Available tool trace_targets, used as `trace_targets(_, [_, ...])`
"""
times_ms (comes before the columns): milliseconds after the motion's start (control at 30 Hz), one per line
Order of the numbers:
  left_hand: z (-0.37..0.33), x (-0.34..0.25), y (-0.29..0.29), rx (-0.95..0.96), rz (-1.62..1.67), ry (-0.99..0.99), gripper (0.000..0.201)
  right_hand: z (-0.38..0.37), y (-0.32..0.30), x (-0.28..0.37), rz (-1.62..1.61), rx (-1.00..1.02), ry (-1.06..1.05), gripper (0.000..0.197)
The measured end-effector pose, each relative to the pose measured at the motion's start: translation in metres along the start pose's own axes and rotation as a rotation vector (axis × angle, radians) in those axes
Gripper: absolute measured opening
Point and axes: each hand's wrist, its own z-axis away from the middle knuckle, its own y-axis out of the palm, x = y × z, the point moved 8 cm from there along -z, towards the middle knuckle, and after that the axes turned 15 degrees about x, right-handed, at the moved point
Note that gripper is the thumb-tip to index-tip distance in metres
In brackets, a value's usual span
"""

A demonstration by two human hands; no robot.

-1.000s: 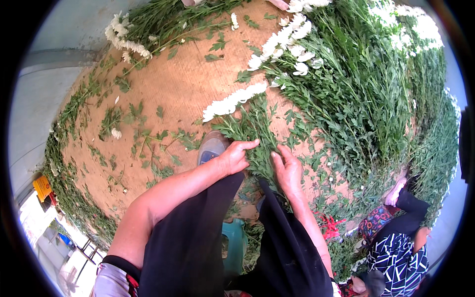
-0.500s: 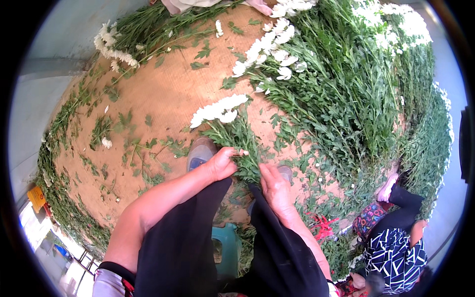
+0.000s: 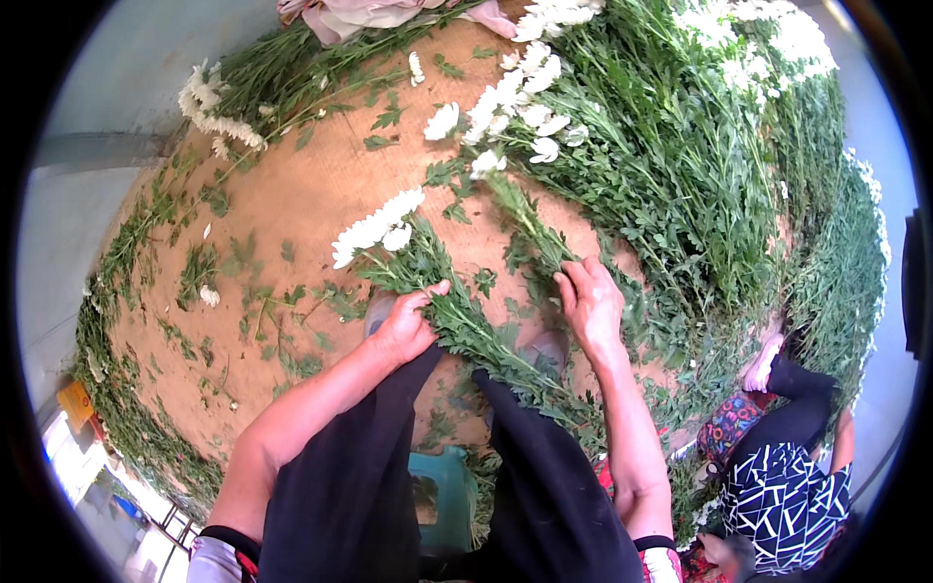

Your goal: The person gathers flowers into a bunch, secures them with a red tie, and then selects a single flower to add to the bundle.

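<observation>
My left hand (image 3: 410, 325) is closed round a bunch of white chrysanthemums (image 3: 377, 229). Their blooms line up at the upper left, and the leafy stems slant down across my knees to the right. Over the floor to the right, my right hand (image 3: 592, 299) pinches the lower part of a single-looking chrysanthemum stem (image 3: 525, 216), blurred by motion. A white bloom tops that stem, beside the blooms of a large chrysanthemum pile (image 3: 661, 185). The exact number of stems in either hand cannot be made out.
More chrysanthemums (image 3: 209, 107) lie at the far left, below pink cloth (image 3: 360, 17). Loose leaves litter the brown floor covering (image 3: 321, 180). A green stool (image 3: 447, 500) stands between my legs. Another person (image 3: 777, 496) sits at the lower right. A yellow box (image 3: 74, 400) is at the left edge.
My right hand has left the bunch and moved up and right, taking hold of a chrysanthemum stem. My left hand has shifted slightly left with the bunch.
</observation>
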Motion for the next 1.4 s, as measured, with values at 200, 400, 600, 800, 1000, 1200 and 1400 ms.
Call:
trace_targets(200, [0.003,0.003,-0.015,-0.066,0.005,-0.028,0.032,0.027,0.008,0.003,-0.078,0.049,0.006,0.018])
trace_targets(400, [0.004,0.003,-0.018,-0.072,0.034,-0.011,0.034,0.033,0.006,0.02,-0.111,0.015,-0.084,0.027])
trace_targets(600, [0.002,0.001,-0.006,-0.041,-0.002,-0.027,0.035,-0.024,0.002,0.03,-0.047,-0.108,-0.056,0.033])
trace_targets(800, [0.006,-0.001,-0.004,-0.105,-0.002,-0.012,0.024,-0.019,0.031,0.007,0.05,0.064,-0.017,0.042])
trace_targets(1000, [0.006,-0.002,0.001,-0.074,-0.009,-0.012,0.026,0.028,0.01,-0.001,0.127,-0.104,0.042,0.042])
trace_targets(1200, [0.005,-0.003,0.003,-0.053,-0.013,-0.017,0.028,0.03,0.044,0.02,0.136,0.011,-0.06,0.025])
trace_targets(1400, [0.002,0.002,-0.016,-0.091,-0.004,0.001,0.032,0.04,0.052,0.004,0.079,-0.019,0.004,0.022])
